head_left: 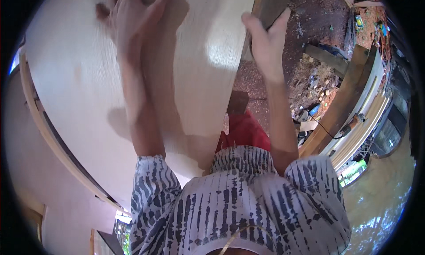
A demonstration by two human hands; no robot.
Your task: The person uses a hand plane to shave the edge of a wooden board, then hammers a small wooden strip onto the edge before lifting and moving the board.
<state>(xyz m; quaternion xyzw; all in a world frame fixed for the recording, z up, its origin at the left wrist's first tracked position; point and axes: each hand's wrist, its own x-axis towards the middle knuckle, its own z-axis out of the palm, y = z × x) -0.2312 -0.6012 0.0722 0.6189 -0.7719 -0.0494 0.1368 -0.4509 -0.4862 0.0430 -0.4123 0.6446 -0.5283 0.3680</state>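
A broad pale wooden panel (199,91) with a smooth, shiny face spreads across the left and middle of the view. Near its far end, my left hand (137,15) rests on or just over that face, fingers spread and slightly blurred; some fingertips run out of the picture. My right hand (269,46) is at the panel's right edge, thumb and a finger on either side of a dark brown wooden piece (272,4). The other right fingers are hidden behind it. Shadows of my arm fall on the panel.
Reddish-brown ground (321,11) lies on the right, with wood scraps and litter (316,89). A long brown plank (345,104) curves past them, beside pale boards (367,122). A corded tool (353,123) lies on these. Along the left runs a pale wooden strip (48,131).
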